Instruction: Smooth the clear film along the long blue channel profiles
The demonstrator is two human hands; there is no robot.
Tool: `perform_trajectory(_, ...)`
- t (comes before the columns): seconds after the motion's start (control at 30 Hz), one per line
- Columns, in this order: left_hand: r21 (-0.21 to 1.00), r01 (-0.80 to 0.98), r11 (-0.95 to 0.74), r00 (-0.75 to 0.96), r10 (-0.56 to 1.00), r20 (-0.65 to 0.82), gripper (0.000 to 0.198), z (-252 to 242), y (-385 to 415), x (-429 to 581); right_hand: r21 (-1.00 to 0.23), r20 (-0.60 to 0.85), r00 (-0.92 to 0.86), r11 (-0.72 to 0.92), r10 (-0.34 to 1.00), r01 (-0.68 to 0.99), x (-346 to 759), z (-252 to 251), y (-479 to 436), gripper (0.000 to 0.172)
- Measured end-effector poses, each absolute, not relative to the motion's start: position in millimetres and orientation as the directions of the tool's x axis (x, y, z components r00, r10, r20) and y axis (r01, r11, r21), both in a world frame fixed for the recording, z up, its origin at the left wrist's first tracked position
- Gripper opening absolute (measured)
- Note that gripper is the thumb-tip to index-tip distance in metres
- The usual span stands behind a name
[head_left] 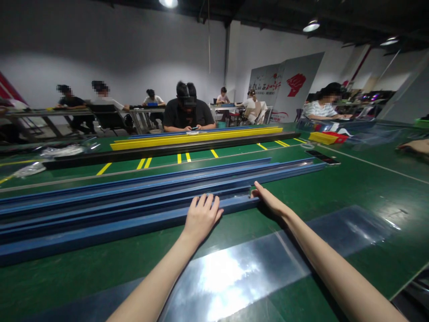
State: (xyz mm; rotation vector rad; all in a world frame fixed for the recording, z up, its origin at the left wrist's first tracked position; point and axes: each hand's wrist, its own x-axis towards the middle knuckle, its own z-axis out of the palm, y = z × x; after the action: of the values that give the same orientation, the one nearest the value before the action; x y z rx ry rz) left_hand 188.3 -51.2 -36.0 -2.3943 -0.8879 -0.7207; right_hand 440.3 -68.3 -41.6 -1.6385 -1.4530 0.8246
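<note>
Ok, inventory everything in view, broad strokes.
Table: one, green, foreground
Channels: several, blue, mid-table
Strip: at least one, yellow, beyond channels
Rail: one, black, before strip
Phone: one, black, near channels' right end
Film: count unclear, clear, near side
Trays: count unclear, yellow/red, far right
Lamps: three, white, overhead
Board: one, grey/red, background
People: several, dark/pale clothing, background
Left hand: one, bare, on nearest channel
Right hand: one, bare, at that channel's right end

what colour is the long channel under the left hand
Blue; the channel shows best in the head view, the only one.
</note>
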Motion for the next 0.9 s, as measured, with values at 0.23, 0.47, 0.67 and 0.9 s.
perform_trajectory(0.23,-0.263,0.693,-0.671,0.657,0.438,0.614,0.026,-37.4,-54.3,190.9,-0.948,0.013,0.097,-0.019,0.995,0.318,439.2,-44.3,-73.0,0.058)
perform_trajectory(0.47,-0.266,0.684,-0.679,0.679,0.459,0.572,0.027,-39.3,-55.3,193.4,-0.921,0.073,0.074,0.039,0.995,0.387,439.9,-42.9,-74.3,0.06)
perform_trajectory(0.67,-0.278,0.686,-0.672,0.684,0.465,0.563,0.03,-42.6,-56.6,196.0,-0.882,0.135,0.124,0.062,0.983,0.467,440.8,-42.6,-73.8,0.05)
perform_trajectory(0.9,-0.247,0.698,-0.672,0.666,0.482,0.569,0.031,-42.4,-57.1,196.2,-0.888,0.208,0.14,0.127,0.968,0.442,441.1,-44.4,-72.1,0.035)
